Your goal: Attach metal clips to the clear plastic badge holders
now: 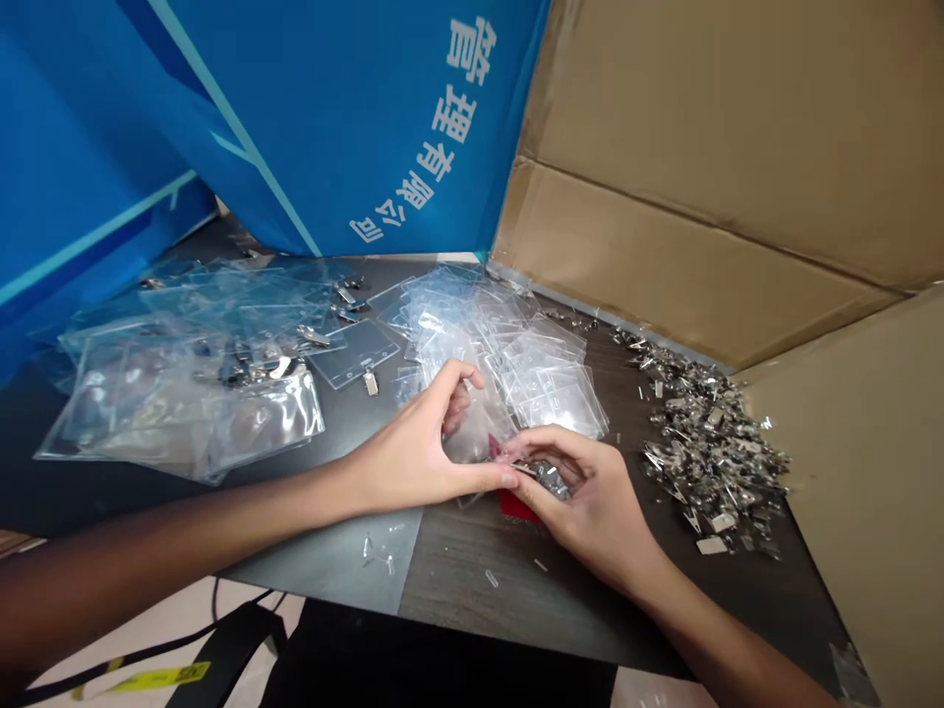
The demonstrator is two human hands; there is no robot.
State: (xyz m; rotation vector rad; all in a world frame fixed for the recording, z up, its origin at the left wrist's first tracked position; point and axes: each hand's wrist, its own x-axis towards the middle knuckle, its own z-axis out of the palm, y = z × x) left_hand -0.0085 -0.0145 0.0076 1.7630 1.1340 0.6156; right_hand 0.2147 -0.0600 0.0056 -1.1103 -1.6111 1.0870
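My left hand (435, 447) is curled around a clear plastic badge holder (476, 428), its thumb reaching to the fingertips of my right hand (590, 492). Between the right thumb and fingers is a small metal badge clip (525, 468), pressed close to the holder's edge. More shiny clips and clear straps (550, 479) show under the right palm, partly hidden. Below that hand lies something red (518, 506), mostly covered. Just beyond my hands spreads a pile of clear badge holders (553, 393) without visible clips.
At the left lies a heap of badge holders with clips attached (199, 393); a single clipped holder (358, 354) rests nearer the middle. Many loose metal clips (715, 452) are piled at the right. Cardboard (700, 197) and blue printed panels (354, 118) border the dark table (472, 560).
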